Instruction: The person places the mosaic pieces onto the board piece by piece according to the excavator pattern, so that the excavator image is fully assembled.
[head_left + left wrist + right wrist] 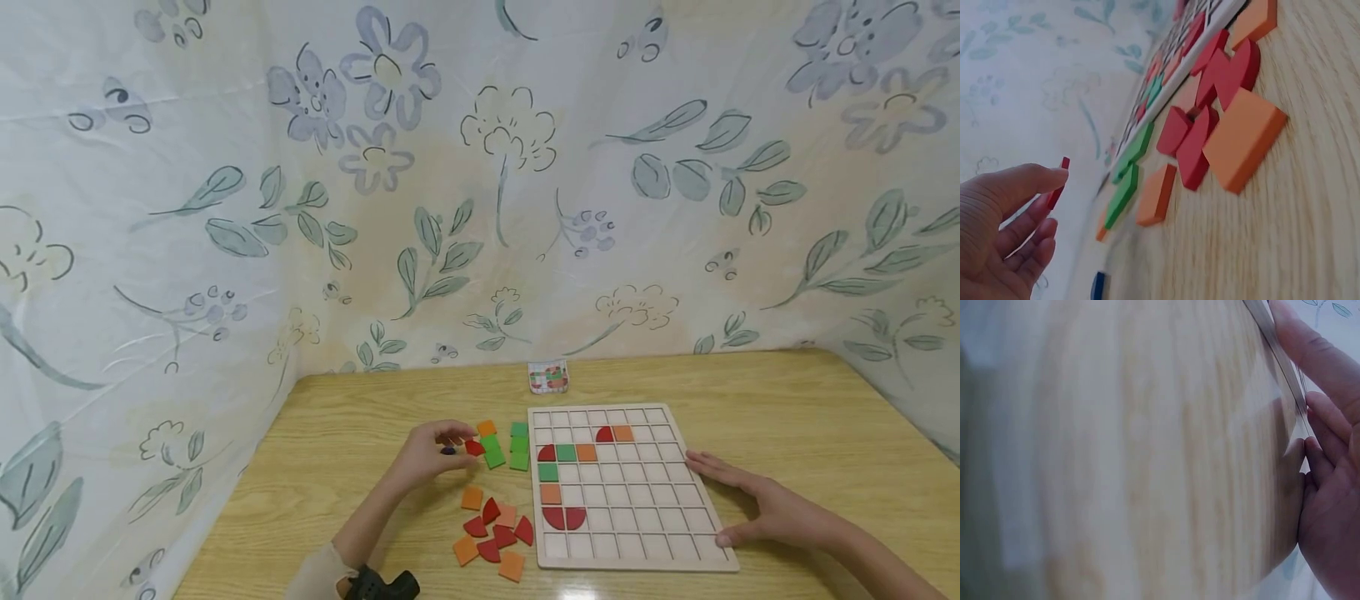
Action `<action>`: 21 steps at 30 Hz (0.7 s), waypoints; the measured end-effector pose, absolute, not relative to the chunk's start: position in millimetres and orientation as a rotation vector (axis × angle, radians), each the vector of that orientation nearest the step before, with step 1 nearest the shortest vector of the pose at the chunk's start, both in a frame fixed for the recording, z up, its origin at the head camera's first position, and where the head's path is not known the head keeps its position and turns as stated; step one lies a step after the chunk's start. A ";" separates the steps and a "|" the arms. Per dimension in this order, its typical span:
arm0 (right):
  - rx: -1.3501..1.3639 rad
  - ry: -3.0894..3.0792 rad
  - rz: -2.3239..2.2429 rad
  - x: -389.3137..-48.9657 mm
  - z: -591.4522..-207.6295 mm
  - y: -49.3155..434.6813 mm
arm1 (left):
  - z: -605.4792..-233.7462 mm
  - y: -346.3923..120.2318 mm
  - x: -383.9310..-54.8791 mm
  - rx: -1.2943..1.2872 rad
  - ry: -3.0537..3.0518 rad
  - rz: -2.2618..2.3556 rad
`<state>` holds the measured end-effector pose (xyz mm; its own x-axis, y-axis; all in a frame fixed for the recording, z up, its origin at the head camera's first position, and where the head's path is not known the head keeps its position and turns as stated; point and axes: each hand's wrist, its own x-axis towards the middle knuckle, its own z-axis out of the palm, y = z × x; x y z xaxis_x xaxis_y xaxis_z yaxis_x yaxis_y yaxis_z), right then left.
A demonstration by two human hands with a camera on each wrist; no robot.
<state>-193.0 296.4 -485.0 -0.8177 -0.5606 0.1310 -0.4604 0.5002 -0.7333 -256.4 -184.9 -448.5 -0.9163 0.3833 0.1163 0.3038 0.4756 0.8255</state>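
Observation:
Between thumb and fingertips, my left hand (427,454) pinches a red quarter-circle piece (1055,195), raised above the table left of the grid board. A dark blue piece (1098,286) lies on the table below that hand. My right hand (772,508) rests at the right edge of the wooden grid board (637,552), its fingers extended and thumb touching the edge near the front corner. On the board's left part sit several red pieces (575,518), green squares (548,472) and orange squares (587,452). In the right wrist view, fingers (1322,347) touch the board's edge.
Left of the board, loose red quarter-circles (489,550) and orange squares (512,567) lie scattered. Behind them are bright green pieces (519,459) in a column. A small pattern card (548,377) lies behind the board. Floral cloth (495,200) hangs around the table.

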 end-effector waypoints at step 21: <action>-0.913 2.589 -1.237 -193.6 -485.2 298.4 | -441.9 -76.5 -280.4 0.700 2.568 1.372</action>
